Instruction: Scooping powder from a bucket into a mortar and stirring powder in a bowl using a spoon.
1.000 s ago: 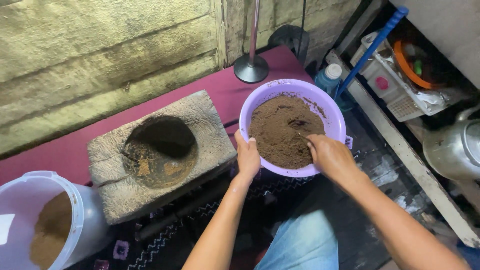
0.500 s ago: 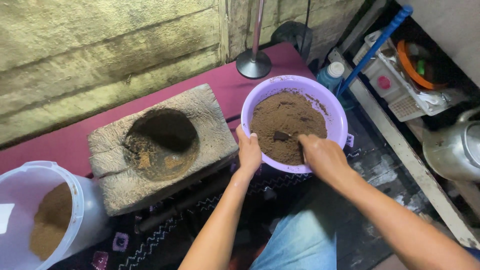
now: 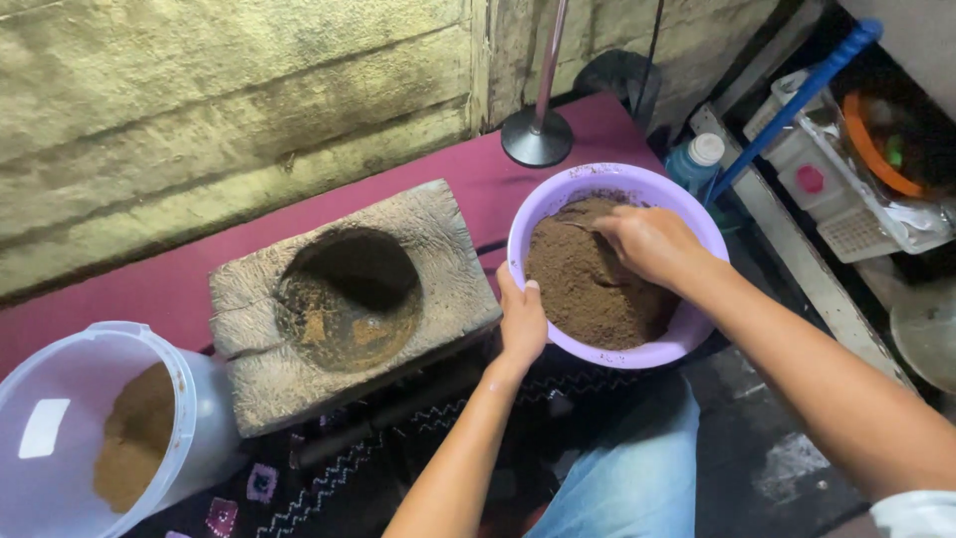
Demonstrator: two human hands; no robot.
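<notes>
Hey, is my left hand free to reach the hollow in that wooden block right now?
Probably yes: the left hand grips the purple bowl rim beside the wooden block, and nothing covers its hollow.

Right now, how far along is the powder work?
Done: mortar hollow holds only residue. In hand: left hand grips the bowl rim, right hand digs in its brown powder. Left: the tub is only part filled.

dim, soft light from above, deep shadows at the right edge, mostly sharp focus.
</notes>
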